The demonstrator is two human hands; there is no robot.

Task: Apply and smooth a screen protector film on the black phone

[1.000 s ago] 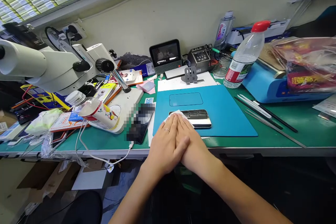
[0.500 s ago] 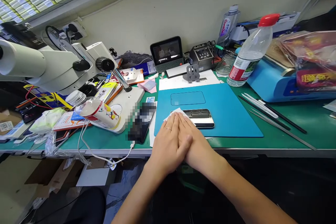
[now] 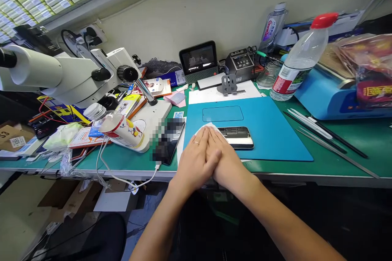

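Observation:
A white wipe point(image 3: 208, 125) lies over the left part of a phone point(image 3: 240, 137) on the blue mat point(image 3: 275, 138); the phone's right part shows a glossy, reflecting face. My left hand point(image 3: 199, 155) rests on the wipe, fingers stretched out flat, its thumb lying across my other hand. Beside it, my right hand point(image 3: 225, 157) also lies flat with straight fingers over the wipe and the phone's left end. Both sets of fingertips touch side by side. Just behind the phone lies a clear, dark-edged screen protector point(image 3: 223, 113).
A dark phone point(image 3: 170, 142) with a charging cable lies left of the mat. Further left are a tipped bottle point(image 3: 122, 130) and a microscope point(image 3: 76, 75). Tweezers point(image 3: 337, 151) and thin tools lie at right, near a red-capped bottle point(image 3: 300, 65) and a blue machine point(image 3: 327, 100).
The view has shifted slightly, so the bench items sit a little further right in it. Both hands stay flat on the wipe, with little visible movement over the phone.

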